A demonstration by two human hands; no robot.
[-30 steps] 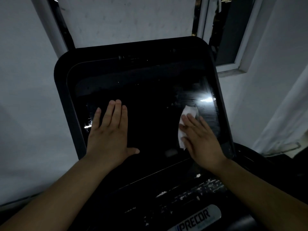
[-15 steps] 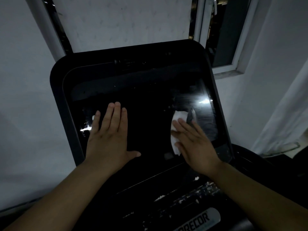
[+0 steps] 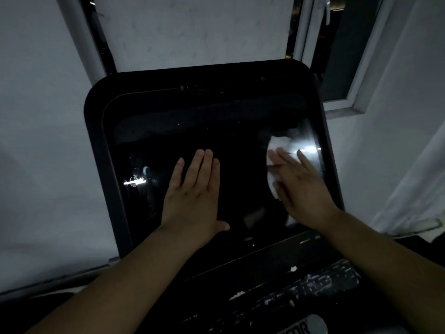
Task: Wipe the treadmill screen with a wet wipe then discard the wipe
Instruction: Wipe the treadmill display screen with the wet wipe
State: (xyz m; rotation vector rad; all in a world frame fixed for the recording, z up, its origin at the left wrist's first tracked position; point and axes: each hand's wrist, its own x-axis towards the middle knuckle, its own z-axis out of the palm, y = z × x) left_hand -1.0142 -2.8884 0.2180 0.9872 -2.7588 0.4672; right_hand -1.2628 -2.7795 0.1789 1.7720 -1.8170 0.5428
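The black treadmill screen [image 3: 192, 131] tilts up in front of me in a dark rounded frame. My left hand [image 3: 195, 196] lies flat on the glass left of centre, fingers straight and together. My right hand [image 3: 301, 189] presses a white wet wipe [image 3: 277, 145] flat against the right part of the screen with straight fingers. Most of the wipe is hidden under that hand; its top edge and left side stick out.
Below the screen sits the worn control panel [image 3: 301, 290] with flaking paint and a silver logo badge [image 3: 303, 326]. A white wall [image 3: 43, 141] stands to the left. A window frame [image 3: 346, 68] and a pale curtain [image 3: 414, 189] are on the right.
My right hand has slid the wipe up the right side of the screen after a short sweep toward the centre. The left hand stays flat in about the same spot.
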